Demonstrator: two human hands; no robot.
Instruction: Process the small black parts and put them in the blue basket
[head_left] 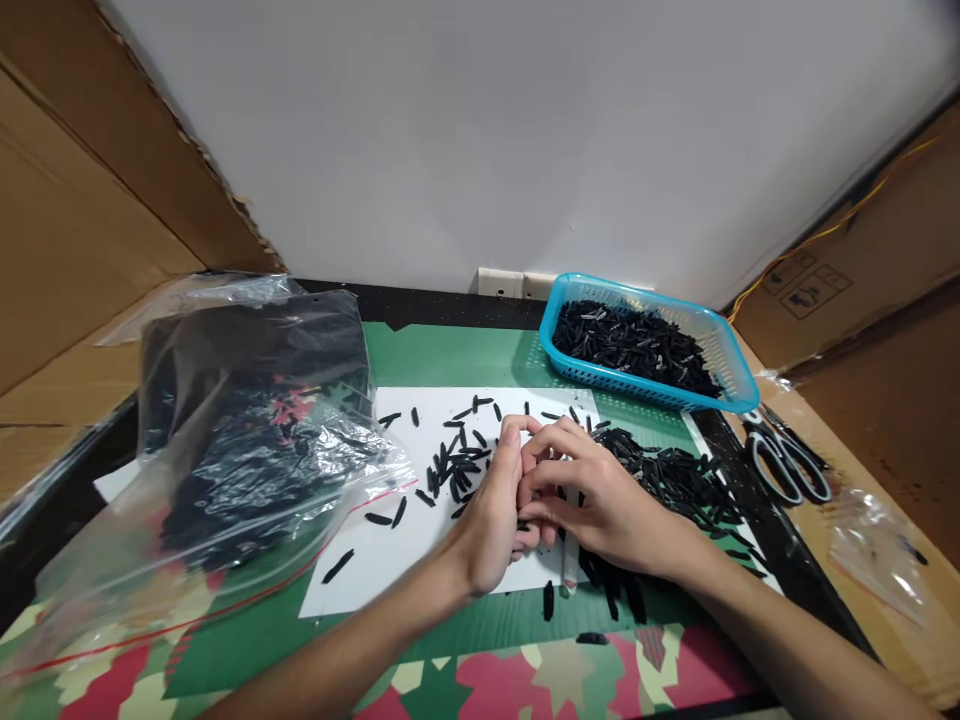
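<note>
My left hand [491, 510] and my right hand [600, 500] meet over a white sheet of paper [390, 560] on the table. Their fingers are curled together around something small that the fingers hide. Several small black elongated pieces [454, 465] lie scattered on the paper just beyond my left hand. A larger pile of the same black pieces [675, 475] lies right of my right hand. A whitish stick-like item [570, 565] shows under my right hand.
A blue plastic basket [731, 365] full of black pieces stands at the back right. A large clear plastic bag [247, 440] of dark items lies at left. Scissors [787, 465] rest at right, near a small clear bag [874, 545]. Cardboard walls flank both sides.
</note>
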